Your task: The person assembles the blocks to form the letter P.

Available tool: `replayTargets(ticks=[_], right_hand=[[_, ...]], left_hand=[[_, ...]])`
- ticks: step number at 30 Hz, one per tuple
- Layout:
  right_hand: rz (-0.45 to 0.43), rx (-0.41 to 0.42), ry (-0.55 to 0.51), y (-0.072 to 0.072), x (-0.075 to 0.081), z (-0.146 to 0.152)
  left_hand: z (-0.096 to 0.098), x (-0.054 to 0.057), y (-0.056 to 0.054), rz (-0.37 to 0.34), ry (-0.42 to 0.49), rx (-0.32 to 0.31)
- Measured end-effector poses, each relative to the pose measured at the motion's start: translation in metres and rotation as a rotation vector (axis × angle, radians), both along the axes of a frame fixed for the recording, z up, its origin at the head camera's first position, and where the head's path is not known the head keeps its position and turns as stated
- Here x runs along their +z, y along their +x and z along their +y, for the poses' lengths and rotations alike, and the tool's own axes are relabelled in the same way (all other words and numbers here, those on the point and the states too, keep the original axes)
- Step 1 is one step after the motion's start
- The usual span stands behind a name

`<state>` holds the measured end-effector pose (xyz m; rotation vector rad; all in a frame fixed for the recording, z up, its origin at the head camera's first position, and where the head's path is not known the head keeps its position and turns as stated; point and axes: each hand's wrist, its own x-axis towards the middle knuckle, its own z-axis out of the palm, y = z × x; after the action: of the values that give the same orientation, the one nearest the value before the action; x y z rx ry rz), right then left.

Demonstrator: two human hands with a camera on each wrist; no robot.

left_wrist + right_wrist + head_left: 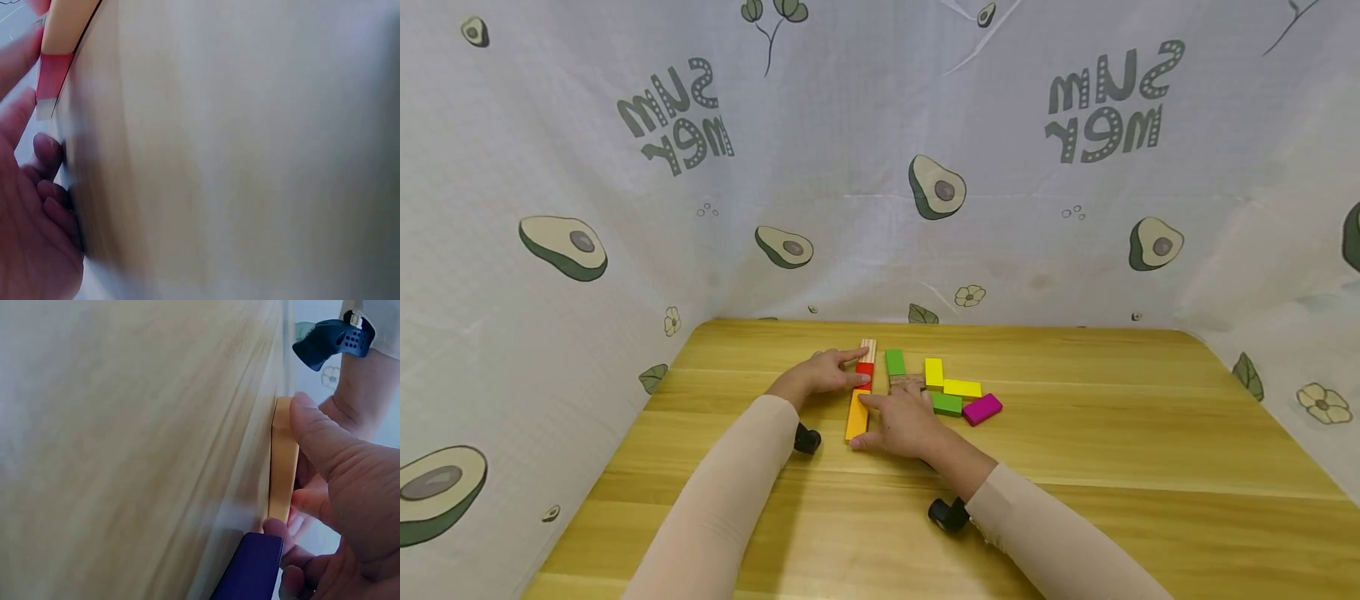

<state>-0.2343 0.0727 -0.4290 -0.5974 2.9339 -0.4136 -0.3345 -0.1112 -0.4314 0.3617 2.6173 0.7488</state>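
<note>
Three blocks stand in one line: a plain wood block (868, 350) at the far end, a red block (864, 375), and an orange block (857, 418) nearest me. My left hand (823, 374) lies along their left side, forefinger on the wood block, thumb at the red one; its other fingers curl in, as the left wrist view shows. My right hand (912, 423) pinches the orange block lengthwise, thumb at its near end, forefinger toward the far end. A purple block (250, 569) lies beside the right fingers in the right wrist view.
Right of the line lie a green block (895, 362), a brown wood-grain piece (907, 381) partly behind my right hand, two yellow blocks (933, 374), another green block (947, 404) and a magenta block (982, 409). A patterned curtain (865, 208) stands behind the wooden table (1112, 417).
</note>
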Motion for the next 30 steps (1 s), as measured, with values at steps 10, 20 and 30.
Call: replayTargets(ticks=[10, 20, 30], right_hand=[[-0.001, -0.102, -0.112, -0.001, -0.003, 0.0], [0.153, -0.338, -0.001, -0.026, -0.001, 0.016], [0.08, -0.369, 0.143, -0.041, 0.002, 0.026]], left_hand=[[-0.008, 0.003, -0.002, -0.092, -0.011, -0.061], [-0.007, 0.007, -0.004, -0.098, -0.013, -0.059], [-0.003, 0.008, -0.007, -0.142, -0.013, -0.023]])
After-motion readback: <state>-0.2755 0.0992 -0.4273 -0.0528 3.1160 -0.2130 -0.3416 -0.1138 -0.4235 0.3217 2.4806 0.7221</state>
